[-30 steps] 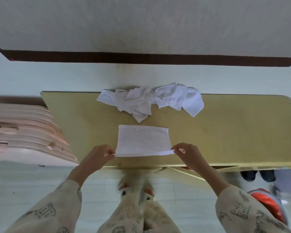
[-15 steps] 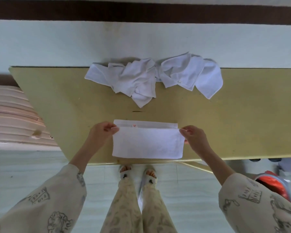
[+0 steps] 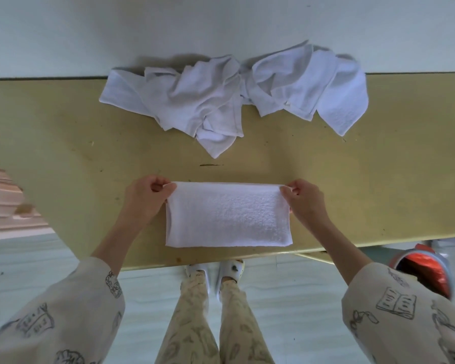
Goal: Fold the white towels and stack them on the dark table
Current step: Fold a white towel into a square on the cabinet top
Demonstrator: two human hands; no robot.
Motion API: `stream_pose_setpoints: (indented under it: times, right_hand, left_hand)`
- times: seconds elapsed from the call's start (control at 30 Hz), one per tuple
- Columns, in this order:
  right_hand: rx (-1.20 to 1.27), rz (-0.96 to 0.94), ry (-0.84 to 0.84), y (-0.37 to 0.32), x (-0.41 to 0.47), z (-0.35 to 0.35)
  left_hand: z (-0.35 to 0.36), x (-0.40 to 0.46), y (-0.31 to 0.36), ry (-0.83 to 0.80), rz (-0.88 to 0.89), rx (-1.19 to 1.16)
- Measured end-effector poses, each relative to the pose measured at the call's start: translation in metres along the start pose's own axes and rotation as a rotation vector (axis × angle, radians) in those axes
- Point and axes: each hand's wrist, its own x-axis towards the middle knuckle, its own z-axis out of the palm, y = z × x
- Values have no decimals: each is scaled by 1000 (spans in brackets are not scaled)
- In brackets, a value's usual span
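Here, left hand (image 3: pixel 145 198) and right hand (image 3: pixel 304 199) each in pinching grip on folded towel's (image 3: pixel 229 215) far corners.

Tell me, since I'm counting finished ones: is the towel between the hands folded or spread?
Folded. The towel lies as a compact doubled rectangle, both hands pinching its far corners. Whether more folds follow, cannot tell.
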Motion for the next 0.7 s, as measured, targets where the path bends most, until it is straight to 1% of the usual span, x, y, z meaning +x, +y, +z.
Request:
stream_pose_setpoints:
  times: [0.3,0.7]
  right_hand:
    - [-49,19,-1,-3,3,3]
    - [-78,0,13,-6,-1,5]
  left_hand:
    - [1,1,3,3,1,38]
    - [2,3,2,23,-9,-17]
